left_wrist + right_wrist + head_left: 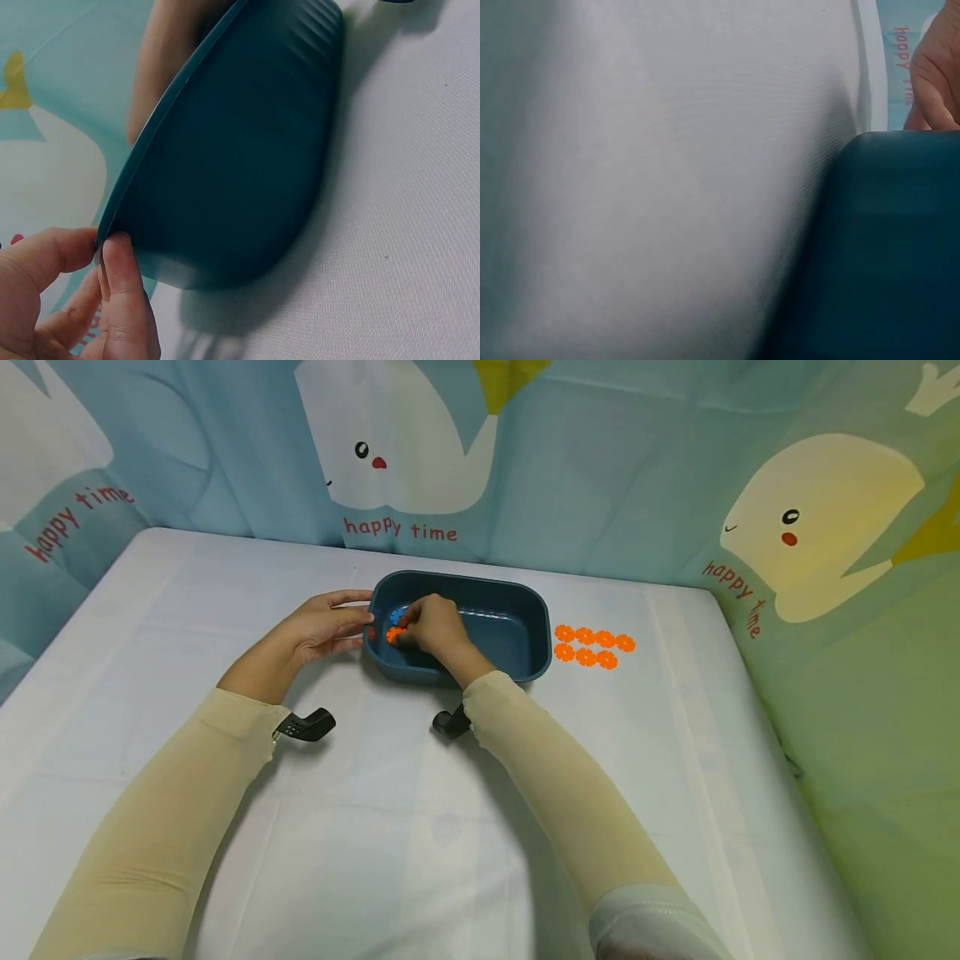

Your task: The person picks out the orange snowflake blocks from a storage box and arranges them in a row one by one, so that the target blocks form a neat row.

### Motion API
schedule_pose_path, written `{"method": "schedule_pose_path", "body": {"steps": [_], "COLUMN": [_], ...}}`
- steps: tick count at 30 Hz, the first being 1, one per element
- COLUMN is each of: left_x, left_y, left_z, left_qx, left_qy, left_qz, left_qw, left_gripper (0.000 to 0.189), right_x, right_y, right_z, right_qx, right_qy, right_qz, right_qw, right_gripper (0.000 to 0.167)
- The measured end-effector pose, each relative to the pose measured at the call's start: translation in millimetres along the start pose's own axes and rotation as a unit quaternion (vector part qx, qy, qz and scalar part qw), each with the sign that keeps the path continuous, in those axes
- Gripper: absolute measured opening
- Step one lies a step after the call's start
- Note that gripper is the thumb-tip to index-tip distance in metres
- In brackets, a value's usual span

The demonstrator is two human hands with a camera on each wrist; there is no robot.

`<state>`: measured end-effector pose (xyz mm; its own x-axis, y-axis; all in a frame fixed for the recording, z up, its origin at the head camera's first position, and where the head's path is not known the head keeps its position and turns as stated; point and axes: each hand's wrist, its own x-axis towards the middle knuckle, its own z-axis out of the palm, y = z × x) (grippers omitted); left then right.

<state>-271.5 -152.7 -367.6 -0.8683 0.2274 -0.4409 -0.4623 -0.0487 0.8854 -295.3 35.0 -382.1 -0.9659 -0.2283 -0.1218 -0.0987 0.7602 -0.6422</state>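
Observation:
A dark blue-green plastic tub (495,585) sits on the white table. My left hand (326,625) holds its left end; in the left wrist view the thumb and fingers of the left hand (82,292) pinch the tub's rim (120,187). Reaching over the near wall, my right hand (437,628) has curled fingers down at the tub's left end. Right at its fingertips are an orange notched flower-shaped disc (393,636) and a blue one (397,617). I cannot tell whether the right fingers pinch the orange disc. The right wrist view shows only the tub's outer wall (892,247) and my other hand.
To the right of the tub, several orange flower-shaped discs (585,636) lie flat in two rows on the white table (375,827). A curtain (600,468) printed with whales hangs behind the far edge and along the sides. Black wrist-camera mounts (307,725) stick out from both sleeves.

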Motion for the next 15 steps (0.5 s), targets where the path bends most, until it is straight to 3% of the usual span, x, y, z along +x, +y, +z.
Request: {"method": "schedule_pose_path", "body": {"steps": [8,15], "left_x": [0.0,0.7], "left_y": [0.0,-0.5], "left_z": [0.0,-0.7], "left_qx": [0.005,0.004], "left_qy": [0.001,0.001], "left_qz": [0.001,0.003], "left_qw": [1.0,1.0], "left_gripper": [0.058,0.057], "right_x": [0.5,1.1], "right_y": [-1.7,-0.6], "right_z": [1.7,2.3], "right_qx": [-0.017,0.002], "right_qy": [0.008,-0.001], "right_qz": [-0.015,-0.027], "right_qw": [0.9997,0.9996], "right_gripper": [0.024,0.019]}}
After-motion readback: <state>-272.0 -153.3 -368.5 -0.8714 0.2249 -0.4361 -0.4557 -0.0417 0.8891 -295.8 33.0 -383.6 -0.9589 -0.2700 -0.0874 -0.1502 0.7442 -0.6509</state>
